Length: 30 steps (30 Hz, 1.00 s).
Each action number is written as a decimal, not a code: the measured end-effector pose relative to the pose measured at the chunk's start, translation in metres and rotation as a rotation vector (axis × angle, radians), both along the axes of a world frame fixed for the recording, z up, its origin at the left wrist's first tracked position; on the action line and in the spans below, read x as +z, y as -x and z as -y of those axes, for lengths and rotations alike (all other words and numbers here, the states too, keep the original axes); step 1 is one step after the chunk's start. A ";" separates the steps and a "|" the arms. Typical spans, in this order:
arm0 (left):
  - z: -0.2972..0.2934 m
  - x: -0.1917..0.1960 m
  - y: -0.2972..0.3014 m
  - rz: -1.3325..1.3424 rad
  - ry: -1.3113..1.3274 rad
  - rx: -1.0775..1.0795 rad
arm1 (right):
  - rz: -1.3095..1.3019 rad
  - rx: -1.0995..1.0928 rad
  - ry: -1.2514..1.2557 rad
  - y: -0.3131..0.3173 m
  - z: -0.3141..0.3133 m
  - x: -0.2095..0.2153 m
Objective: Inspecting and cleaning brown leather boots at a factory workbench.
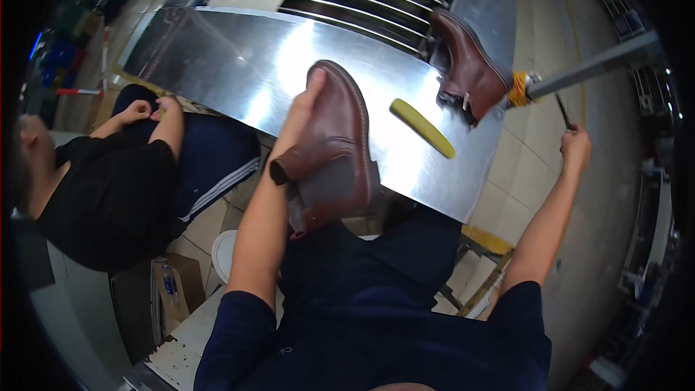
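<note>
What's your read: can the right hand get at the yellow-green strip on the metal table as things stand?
Probably yes: the yellow-green strip lies uncovered and nothing seems to block the right hand. It grips a slim dark tool, though, which may hamper grasping.

- The left hand (pixel 302 106) is holding a brown boot (pixel 337 127).
- The right hand (pixel 575 147) is gripping a thin dark tool (pixel 563 111), right of the bench (pixel 210 58).
- A yellow-green bar (pixel 422 128) is lying on the bench, near a second boot (pixel 472 72).
- A co-worker (pixel 108 203) is sitting at left.
</note>
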<state>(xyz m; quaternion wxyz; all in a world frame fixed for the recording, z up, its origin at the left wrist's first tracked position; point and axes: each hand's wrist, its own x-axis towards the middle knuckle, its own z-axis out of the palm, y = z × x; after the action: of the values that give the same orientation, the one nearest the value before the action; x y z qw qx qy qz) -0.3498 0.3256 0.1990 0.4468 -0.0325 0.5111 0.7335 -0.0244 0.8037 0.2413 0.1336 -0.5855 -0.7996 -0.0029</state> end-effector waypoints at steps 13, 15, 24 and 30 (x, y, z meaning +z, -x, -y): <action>-0.001 -0.029 -0.011 -0.126 0.032 0.032 | -1.483 0.306 0.590 0.057 0.250 -0.072; -0.001 -0.035 -0.027 -0.247 0.163 0.112 | -1.448 0.429 0.679 0.085 0.279 -0.068; 0.074 -0.075 -0.096 -0.285 0.207 0.293 | -1.419 0.567 0.933 0.139 0.344 -0.076; 0.091 -0.084 -0.092 -0.073 0.259 0.213 | -1.353 0.629 1.097 0.143 0.365 -0.089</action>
<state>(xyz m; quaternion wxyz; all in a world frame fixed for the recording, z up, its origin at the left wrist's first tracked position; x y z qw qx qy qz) -0.2573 0.2343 0.1149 0.3399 -0.1172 0.6110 0.7053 -0.1672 0.4383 0.1521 0.2709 -0.1998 -0.5630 0.7548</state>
